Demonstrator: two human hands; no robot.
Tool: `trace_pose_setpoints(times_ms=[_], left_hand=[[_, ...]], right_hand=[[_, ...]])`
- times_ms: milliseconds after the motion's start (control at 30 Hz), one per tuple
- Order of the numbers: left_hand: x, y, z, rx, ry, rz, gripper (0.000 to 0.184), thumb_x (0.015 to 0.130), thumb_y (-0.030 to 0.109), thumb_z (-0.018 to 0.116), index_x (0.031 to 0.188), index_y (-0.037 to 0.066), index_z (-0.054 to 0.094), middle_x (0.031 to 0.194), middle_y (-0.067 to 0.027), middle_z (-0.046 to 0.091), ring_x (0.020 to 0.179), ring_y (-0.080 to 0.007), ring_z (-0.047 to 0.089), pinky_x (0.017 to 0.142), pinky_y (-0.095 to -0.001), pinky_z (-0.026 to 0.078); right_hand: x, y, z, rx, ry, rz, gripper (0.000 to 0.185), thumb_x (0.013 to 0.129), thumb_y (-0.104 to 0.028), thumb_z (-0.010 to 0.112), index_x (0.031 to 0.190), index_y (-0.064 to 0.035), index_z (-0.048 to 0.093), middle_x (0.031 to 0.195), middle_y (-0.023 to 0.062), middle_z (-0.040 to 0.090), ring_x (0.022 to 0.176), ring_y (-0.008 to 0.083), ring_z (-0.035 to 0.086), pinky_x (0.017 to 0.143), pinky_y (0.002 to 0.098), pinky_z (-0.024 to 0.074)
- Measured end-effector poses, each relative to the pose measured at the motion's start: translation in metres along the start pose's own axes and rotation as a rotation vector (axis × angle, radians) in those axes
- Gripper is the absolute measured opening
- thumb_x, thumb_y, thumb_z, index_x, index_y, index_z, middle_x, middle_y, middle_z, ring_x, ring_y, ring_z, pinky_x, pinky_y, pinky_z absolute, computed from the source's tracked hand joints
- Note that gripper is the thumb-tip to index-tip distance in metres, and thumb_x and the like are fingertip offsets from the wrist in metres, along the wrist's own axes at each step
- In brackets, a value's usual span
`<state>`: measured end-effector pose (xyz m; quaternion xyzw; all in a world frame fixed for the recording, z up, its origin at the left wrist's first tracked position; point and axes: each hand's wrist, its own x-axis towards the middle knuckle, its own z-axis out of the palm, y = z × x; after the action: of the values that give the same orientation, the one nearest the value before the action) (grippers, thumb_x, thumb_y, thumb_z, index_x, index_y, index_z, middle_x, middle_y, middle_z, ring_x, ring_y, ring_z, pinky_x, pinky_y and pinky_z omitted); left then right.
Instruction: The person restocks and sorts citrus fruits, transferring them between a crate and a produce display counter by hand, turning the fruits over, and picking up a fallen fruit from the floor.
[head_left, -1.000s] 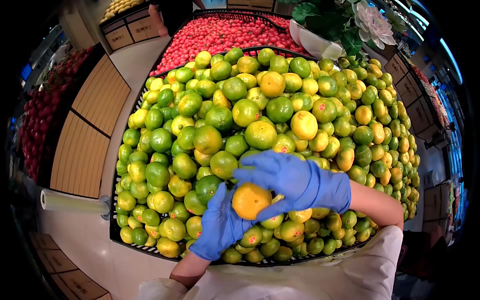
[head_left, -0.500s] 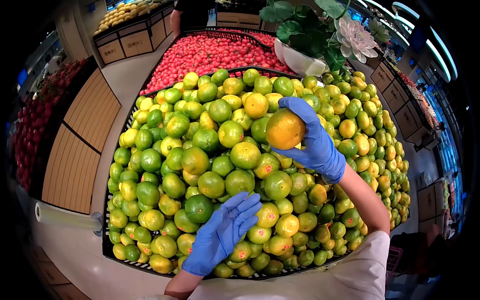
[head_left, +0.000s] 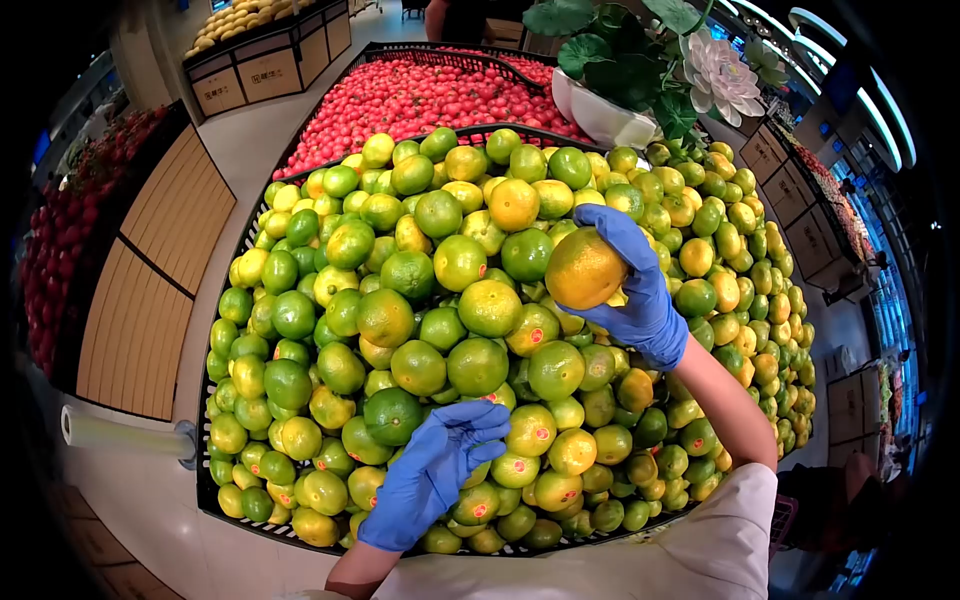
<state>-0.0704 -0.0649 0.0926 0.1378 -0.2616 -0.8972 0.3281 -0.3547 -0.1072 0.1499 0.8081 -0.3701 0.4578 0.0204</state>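
Observation:
My right hand, in a blue glove, is wrapped round an orange citrus fruit and holds it above the right middle of the heap. Lower and to the left, my gloved left hand hovers palm up over the heap's near part, its fingers slightly curled and apart with nothing in them. Green and yellow citrus fruits lie heaped under both hands, some with red stickers. A dark green fruit sits just beyond my left hand.
Small red fruits fill a black crate behind the heap. A white planter with a pale flower stands at the back right. At left are a slatted wooden stand and a plastic roll. Part of another person shows at the top.
My right hand has parted from my left and carried the orange fruit up and to the right. The fingers of my left hand have curled a little since half a second ago.

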Motion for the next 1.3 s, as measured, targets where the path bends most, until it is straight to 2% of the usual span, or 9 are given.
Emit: trace_pose_setpoints(times_ms=[233,333,467,633,800,900,1000,1100,1300], left_hand=[[-0.001,-0.002,-0.007,-0.036,0.045,-0.014,0.047,0.093,0.033,0.05,0.124,-0.002,0.045,0.124,-0.0176,0.05,0.113,-0.0247,0.051,0.099,-0.0376,0.041],[-0.001,-0.004,-0.007,0.0,0.065,0.011,0.045,0.095,0.035,0.044,0.118,-0.003,0.048,0.118,-0.0182,0.053,0.107,-0.026,0.054,0.092,-0.0381,0.046],[-0.001,-0.005,-0.005,-0.018,0.08,-0.027,0.043,0.095,0.034,0.044,0.114,-0.004,0.05,0.109,-0.0166,0.056,0.099,-0.0248,0.056,0.088,-0.0371,0.048],[0.0,-0.007,-0.003,0.002,0.113,-0.067,0.043,0.095,0.034,0.045,0.112,-0.004,0.052,0.106,-0.0156,0.057,0.094,-0.0235,0.056,0.085,-0.0365,0.049],[-0.002,-0.003,-0.004,0.004,0.136,-0.041,0.042,0.095,0.033,0.044,0.109,-0.005,0.053,0.101,-0.0159,0.058,0.09,-0.0244,0.057,0.084,-0.0351,0.048],[-0.005,-0.004,-0.003,0.013,0.149,-0.023,0.04,0.095,0.032,0.045,0.107,-0.005,0.054,0.101,-0.016,0.058,0.088,-0.0245,0.057,0.081,-0.0349,0.048],[-0.006,-0.008,-0.003,0.002,0.152,-0.011,0.039,0.095,0.032,0.045,0.107,-0.004,0.054,0.101,-0.0156,0.058,0.088,-0.024,0.056,0.08,-0.0345,0.048],[-0.011,-0.008,-0.002,-0.029,0.041,-0.052,0.04,0.096,0.031,0.045,0.114,-0.004,0.052,0.108,-0.0133,0.056,0.097,-0.0209,0.055,0.089,-0.0347,0.045],[-0.036,-0.007,0.026,0.021,0.022,-0.025,0.035,0.095,0.032,0.045,0.104,-0.001,0.055,0.102,-0.0136,0.056,0.089,-0.0225,0.054,0.08,-0.0339,0.047]], right_hand=[[-0.014,0.022,-0.015,-0.096,0.001,0.197,0.083,0.062,-0.007,0.082,0.132,-0.0065,0.038,0.13,0.0155,0.047,0.118,0.0301,0.049,0.099,0.0375,0.04],[-0.012,0.061,-0.031,-0.463,0.186,0.328,0.078,0.064,-0.011,0.08,0.13,-0.0037,0.04,0.122,0.0135,0.049,0.109,0.028,0.052,0.094,0.0354,0.043],[-0.015,0.14,-0.053,-0.166,0.403,0.646,0.073,0.063,-0.012,0.081,0.125,-0.0011,0.043,0.112,0.014,0.053,0.103,0.0277,0.053,0.093,0.0355,0.0434],[0.008,0.19,-0.059,-0.354,0.181,0.758,0.07,0.064,-0.011,0.079,0.125,-0.0033,0.045,0.113,0.0144,0.054,0.101,0.0253,0.055,0.09,0.0335,0.0451],[0.014,0.205,-0.058,0.061,-0.089,0.921,0.079,0.071,-0.01,0.074,0.139,-0.0101,0.033,0.121,0.0105,0.053,0.107,0.0199,0.053,0.094,0.0303,0.0429],[0.021,0.199,-0.074,0.285,-0.09,1.003,0.074,0.077,-0.025,0.072,0.138,-0.0053,0.036,0.121,0.0127,0.054,0.111,0.0217,0.052,0.095,0.0312,0.0405],[0.025,0.177,-0.085,0.095,-0.138,1.076,0.068,0.082,-0.036,0.066,0.136,-0.0031,0.039,0.124,0.0133,0.054,0.112,0.0227,0.052,0.096,0.0314,0.0396],[0.016,0.184,-0.095,-0.067,-0.049,0.974,0.066,0.084,-0.04,0.062,0.134,-0.0019,0.041,0.124,0.0149,0.054,0.113,0.0239,0.052,0.096,0.032,0.0397],[0.03,0.094,-0.129,-0.342,-0.153,0.722,0.043,0.088,-0.029,0.06,0.121,-0.0018,0.055,0.115,0.0131,0.061,0.103,0.0218,0.058,0.09,0.0328,0.0451]])
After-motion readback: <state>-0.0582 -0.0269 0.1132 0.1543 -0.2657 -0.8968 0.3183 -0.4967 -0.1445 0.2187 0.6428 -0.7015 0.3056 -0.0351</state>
